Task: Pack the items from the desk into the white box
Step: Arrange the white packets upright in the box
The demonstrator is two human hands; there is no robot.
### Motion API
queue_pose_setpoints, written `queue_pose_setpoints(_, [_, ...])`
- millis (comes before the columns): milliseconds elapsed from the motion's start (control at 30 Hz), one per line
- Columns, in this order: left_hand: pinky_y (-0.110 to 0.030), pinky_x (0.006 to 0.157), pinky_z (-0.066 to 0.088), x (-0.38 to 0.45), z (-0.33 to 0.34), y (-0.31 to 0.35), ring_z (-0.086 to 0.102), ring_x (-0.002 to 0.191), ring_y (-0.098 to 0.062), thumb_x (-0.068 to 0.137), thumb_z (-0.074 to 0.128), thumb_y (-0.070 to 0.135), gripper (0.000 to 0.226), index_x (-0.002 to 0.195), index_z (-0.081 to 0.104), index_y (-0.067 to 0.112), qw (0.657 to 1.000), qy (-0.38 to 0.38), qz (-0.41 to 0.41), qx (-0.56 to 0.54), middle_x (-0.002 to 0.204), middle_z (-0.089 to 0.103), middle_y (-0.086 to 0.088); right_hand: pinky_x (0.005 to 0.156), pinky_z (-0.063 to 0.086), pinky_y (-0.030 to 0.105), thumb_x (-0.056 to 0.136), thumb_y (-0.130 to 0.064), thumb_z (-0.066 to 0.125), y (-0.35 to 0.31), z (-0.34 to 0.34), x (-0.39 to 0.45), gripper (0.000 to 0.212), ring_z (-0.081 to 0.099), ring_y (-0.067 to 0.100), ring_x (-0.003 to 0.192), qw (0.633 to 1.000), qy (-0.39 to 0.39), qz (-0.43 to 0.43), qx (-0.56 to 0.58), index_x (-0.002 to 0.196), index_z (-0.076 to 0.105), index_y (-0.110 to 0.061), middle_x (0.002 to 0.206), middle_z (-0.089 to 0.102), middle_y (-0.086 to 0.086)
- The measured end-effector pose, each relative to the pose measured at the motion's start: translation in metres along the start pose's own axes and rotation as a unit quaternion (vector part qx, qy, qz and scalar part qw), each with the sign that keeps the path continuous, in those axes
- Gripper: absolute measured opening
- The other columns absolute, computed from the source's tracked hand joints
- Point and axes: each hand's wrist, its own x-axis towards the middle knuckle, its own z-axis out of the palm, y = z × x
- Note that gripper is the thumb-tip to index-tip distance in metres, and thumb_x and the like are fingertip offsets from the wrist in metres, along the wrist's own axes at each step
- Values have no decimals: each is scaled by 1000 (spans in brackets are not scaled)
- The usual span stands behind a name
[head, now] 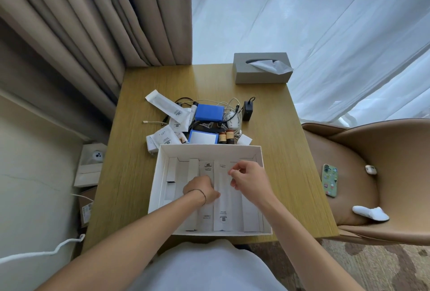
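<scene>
white box (160, 174): open-topped, on the near half of the table, its near wall close to the table's front edge and to the person's body; its far wall stands just in front of the pile of loose items.
inside the box: long white paper sleeves lie side by side, running front to back; a cardboard insert (172, 174) with cut-outs sits along the left wall.
left hand (201, 189): inside the box, knuckles up, fingers curled down onto the sleeve left of centre (206, 217); whether it grips or only presses it, I cannot tell.
right hand (247, 180): inside the box toward its right side, fingertips pinching the right edge of the centre sleeve (223, 209).
room in the box: bare floor shows only in narrow strips by the right wall and around the insert.
pile: beyond the box's far wall, mid-table, touching or nearly touching it; blue case (209, 112), a second blue-edged box (203, 137), two brown bottles (226, 137), white packets (166, 105), tangled cables (229, 104), black charger (247, 110).
table (130, 174): wooden, with open strips left and right of the box up to both side edges; the far band is open too.
tissue box (261, 68): grey, at the far right corner, well apart from the pile.
chair (372, 174): tan, just beside the table's right edge, carrying a phone (329, 180).
</scene>
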Motion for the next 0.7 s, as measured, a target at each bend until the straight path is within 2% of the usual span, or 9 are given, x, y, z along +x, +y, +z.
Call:
queue_pose_setpoints(100, [-34,84,55,-11,-20,-2,65,94,-17,87,66,42,23,102,68,25,999,-5,27,-25,100,70,4,74,61,43,92,-18,62,-14,3,8,14,71,21,70,1000,0,-12,11,84,73,-17,66,74,1])
queue_pose_setpoints(167, [-37,87,55,-19,-36,-2,65,93,-16,87,64,42,21,101,68,28,998,9,49,-49,98,69,6,72,61,39,93,-18,63,-27,5,15,13,70,15,66,999,2,-30,9,85,73,-18,67,74,1])
queue_pose_setpoints(267, [-34,83,55,-31,-62,-2,65,92,-16,86,61,44,21,99,69,30,992,46,78,-90,97,69,6,69,59,33,94,-16,62,-48,8,26,13,66,7,60,999,-2,-51,11,88,73,-16,69,74,1])
queue_pose_setpoints(367, [-30,77,54,-40,-87,-6,65,88,-13,88,59,44,20,100,69,32,983,87,95,-130,95,70,8,73,60,37,95,-16,62,-70,11,40,13,68,12,64,998,-8,-60,15,89,74,-16,70,74,2])
queue_pose_setpoints(533, [-20,59,45,-43,-119,-26,61,77,0,90,62,37,3,88,64,35,961,167,98,-196,81,68,15,72,59,40,93,-18,61,-106,24,72,15,70,15,65,997,-13,-77,4,83,73,-20,67,74,0])
queue_pose_setpoints(633, [-25,64,51,-34,-137,-43,63,77,-4,89,63,33,10,80,63,34,951,191,84,-227,78,68,14,65,56,35,91,-18,59,-129,37,102,17,70,20,66,996,-11,-85,-28,80,73,-18,67,74,0])
queue_pose_setpoints(700, [-23,59,48,-25,-148,-52,63,74,-3,90,63,30,15,75,62,34,948,202,76,-234,77,67,15,60,52,34,88,-15,57,-143,48,123,19,66,24,65,994,-5,-91,-55,79,73,-10,71,75,7])
